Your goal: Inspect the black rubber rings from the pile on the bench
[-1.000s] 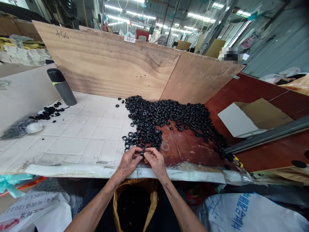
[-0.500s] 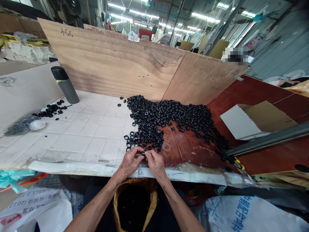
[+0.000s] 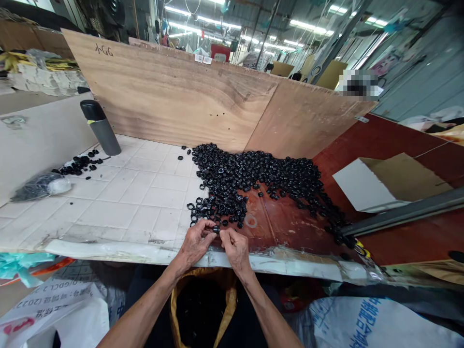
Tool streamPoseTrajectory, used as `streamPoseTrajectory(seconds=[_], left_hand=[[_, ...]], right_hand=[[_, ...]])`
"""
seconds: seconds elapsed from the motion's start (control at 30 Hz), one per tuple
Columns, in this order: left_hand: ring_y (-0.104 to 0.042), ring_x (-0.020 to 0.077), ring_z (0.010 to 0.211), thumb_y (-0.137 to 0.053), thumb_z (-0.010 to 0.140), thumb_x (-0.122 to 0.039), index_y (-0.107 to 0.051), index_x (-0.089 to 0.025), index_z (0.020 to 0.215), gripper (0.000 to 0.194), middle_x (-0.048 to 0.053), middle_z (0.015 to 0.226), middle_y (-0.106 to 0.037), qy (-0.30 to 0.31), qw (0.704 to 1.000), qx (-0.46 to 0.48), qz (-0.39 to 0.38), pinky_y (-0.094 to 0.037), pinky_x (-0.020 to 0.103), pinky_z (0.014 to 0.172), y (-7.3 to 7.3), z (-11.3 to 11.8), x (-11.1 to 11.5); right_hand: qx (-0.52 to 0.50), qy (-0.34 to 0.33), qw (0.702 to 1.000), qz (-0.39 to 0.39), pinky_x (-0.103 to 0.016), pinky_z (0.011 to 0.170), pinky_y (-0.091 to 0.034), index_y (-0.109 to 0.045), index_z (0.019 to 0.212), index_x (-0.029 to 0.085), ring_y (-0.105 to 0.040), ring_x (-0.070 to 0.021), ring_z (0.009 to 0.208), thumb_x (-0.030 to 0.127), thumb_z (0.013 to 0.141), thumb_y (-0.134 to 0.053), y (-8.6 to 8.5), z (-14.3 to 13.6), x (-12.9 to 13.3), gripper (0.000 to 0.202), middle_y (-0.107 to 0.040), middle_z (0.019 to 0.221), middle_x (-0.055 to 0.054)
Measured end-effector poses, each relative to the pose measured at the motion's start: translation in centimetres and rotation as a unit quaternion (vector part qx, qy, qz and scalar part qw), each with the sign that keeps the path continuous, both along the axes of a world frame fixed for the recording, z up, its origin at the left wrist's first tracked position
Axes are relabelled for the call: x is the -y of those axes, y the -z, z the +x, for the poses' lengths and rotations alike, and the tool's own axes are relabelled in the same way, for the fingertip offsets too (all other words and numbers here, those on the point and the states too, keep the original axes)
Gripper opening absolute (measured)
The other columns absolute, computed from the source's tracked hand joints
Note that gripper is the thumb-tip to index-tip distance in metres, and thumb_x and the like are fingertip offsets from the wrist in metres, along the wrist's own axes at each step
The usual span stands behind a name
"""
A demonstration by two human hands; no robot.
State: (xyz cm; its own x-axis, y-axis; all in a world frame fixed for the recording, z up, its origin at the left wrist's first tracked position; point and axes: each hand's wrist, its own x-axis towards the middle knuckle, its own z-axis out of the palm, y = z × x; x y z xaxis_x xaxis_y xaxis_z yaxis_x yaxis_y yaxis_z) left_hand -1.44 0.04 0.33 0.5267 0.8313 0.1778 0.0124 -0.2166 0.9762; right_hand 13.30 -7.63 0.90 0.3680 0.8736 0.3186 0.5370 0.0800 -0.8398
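Over the table's front edge, my left hand [image 3: 197, 242] pinches a small black cylindrical part [image 3: 216, 229] between thumb and fingers. My right hand [image 3: 235, 247] is closed just to the right of it, its fingertips at or against the part's right end; anything inside those fingers is hidden. Right behind both hands spreads a large heap of small black plastic rings [image 3: 221, 186], with a few loose ones at its near edge. Below my hands, an open yellow sack [image 3: 231, 304] has dark contents too dim to make out.
A dark grey bottle [image 3: 105, 135] stands at the back left, near a plastic bag of black parts [image 3: 36, 187] and scattered black pieces [image 3: 78, 165]. A plywood board [image 3: 174, 92] closes off the back. An open carton [image 3: 373, 186] and a metal bar [image 3: 406, 211] lie right.
My right hand has shifted slightly right, and more of the black part shows between the hands. My left hand has kept its pinch. The view has moved a little.
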Motion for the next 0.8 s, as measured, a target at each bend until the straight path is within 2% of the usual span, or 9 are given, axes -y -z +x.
streamPoseTrajectory(seconds=[0.07,0.2,0.3,0.43,0.47,0.53,0.63,0.7,0.8], left_hand=[[-0.071,0.0167,0.083,-0.063,0.088,-0.023,-0.064,-0.018,0.11,0.023,0.005,0.102,-0.071,0.0,1.0,0.005,-0.002,-0.06,0.03,0.076,0.0,0.0,0.0],[-0.07,0.0164,0.083,-0.064,0.089,-0.026,-0.064,-0.018,0.109,0.022,0.005,0.1,-0.07,0.006,1.0,0.018,-0.009,-0.06,0.03,0.078,0.1,-0.1,0.0],[-0.07,0.0166,0.083,-0.065,0.09,-0.03,-0.064,-0.017,0.11,0.024,0.005,0.099,-0.071,0.017,0.999,0.022,-0.026,-0.059,0.03,0.078,0.2,-0.1,-0.2],[-0.069,0.0169,0.081,-0.069,0.086,-0.033,-0.064,-0.017,0.107,0.026,0.005,0.095,-0.071,0.034,0.997,0.041,-0.051,-0.058,0.031,0.078,-0.1,-0.2,0.1],[-0.069,0.0171,0.081,-0.07,0.086,-0.033,-0.064,-0.017,0.106,0.027,0.004,0.094,-0.071,0.037,0.996,0.05,-0.064,-0.058,0.031,0.077,-0.3,-0.4,0.4],[-0.07,0.0172,0.081,-0.07,0.086,-0.034,-0.064,-0.017,0.105,0.026,0.004,0.094,-0.071,0.039,0.994,0.06,-0.088,-0.058,0.03,0.078,-0.7,-0.8,1.4],[-0.069,0.0173,0.086,-0.069,0.087,-0.035,-0.065,-0.018,0.106,0.026,0.005,0.099,-0.072,0.04,0.991,0.056,-0.112,-0.057,0.03,0.082,-1.4,-2.0,3.5],[-0.069,0.0176,0.087,-0.068,0.088,-0.034,-0.065,-0.018,0.107,0.025,0.005,0.099,-0.072,0.045,0.99,0.045,-0.125,-0.057,0.03,0.082,-1.6,-2.9,4.9],[-0.068,0.0172,0.083,-0.067,0.089,-0.033,-0.065,-0.019,0.106,0.022,0.004,0.094,-0.071,0.055,0.989,0.028,-0.135,-0.057,0.029,0.079,-1.4,-4.1,6.5]], right_hand=[[-0.015,-0.018,1.0,0.001,-0.023,0.052,-0.04,-0.069,0.086,0.018,-0.048,-0.0119,0.05,0.042,0.097,-0.055,0.0,0.0,0.0,0.03,-0.055,0.057,0.004],[0.004,-0.035,0.999,-0.004,-0.024,0.052,-0.039,-0.064,0.072,0.02,-0.048,-0.0122,0.051,0.04,0.097,-0.057,0.2,0.1,0.0,0.033,-0.054,0.057,0.003],[-0.008,-0.026,0.999,0.018,-0.024,0.054,-0.041,-0.066,0.082,0.019,-0.051,-0.0129,0.055,0.039,0.094,-0.06,0.3,0.1,-0.2,0.023,-0.06,0.066,0.001],[0.023,-0.014,1.0,0.016,-0.023,0.053,-0.039,-0.055,0.062,0.02,-0.043,-0.0114,0.05,0.036,0.097,-0.056,0.4,-0.3,0.1,0.039,-0.048,0.054,0.004],[0.022,-0.011,0.999,0.02,-0.023,0.056,-0.042,-0.058,0.066,0.02,-0.047,-0.0119,0.053,0.036,0.097,-0.057,0.4,-0.5,0.5,0.035,-0.051,0.057,0.003],[-0.003,-0.018,0.999,0.035,-0.025,0.064,-0.049,-0.067,0.091,0.019,-0.059,-0.0149,0.065,0.032,0.095,-0.059,0.6,-1.1,1.6,0.016,-0.066,0.076,-0.002],[-0.04,-0.03,0.998,0.05,-0.029,0.074,-0.056,-0.065,0.121,0.02,-0.068,-0.0197,0.084,0.028,0.093,-0.061,0.9,-2.2,3.8,0.029,-0.072,0.1,-0.007],[-0.053,-0.031,0.997,0.044,-0.028,0.072,-0.056,-0.067,0.119,0.022,-0.069,-0.0197,0.082,0.027,0.093,-0.061,1.0,-3.0,5.2,0.027,-0.071,0.095,-0.006],[-0.093,-0.04,0.995,-0.001,-0.025,0.057,-0.051,-0.072,0.101,0.021,-0.063,-0.016,0.062,0.031,0.094,-0.062,0.9,-3.9,6.8,0.016,-0.066,0.074,-0.001]])
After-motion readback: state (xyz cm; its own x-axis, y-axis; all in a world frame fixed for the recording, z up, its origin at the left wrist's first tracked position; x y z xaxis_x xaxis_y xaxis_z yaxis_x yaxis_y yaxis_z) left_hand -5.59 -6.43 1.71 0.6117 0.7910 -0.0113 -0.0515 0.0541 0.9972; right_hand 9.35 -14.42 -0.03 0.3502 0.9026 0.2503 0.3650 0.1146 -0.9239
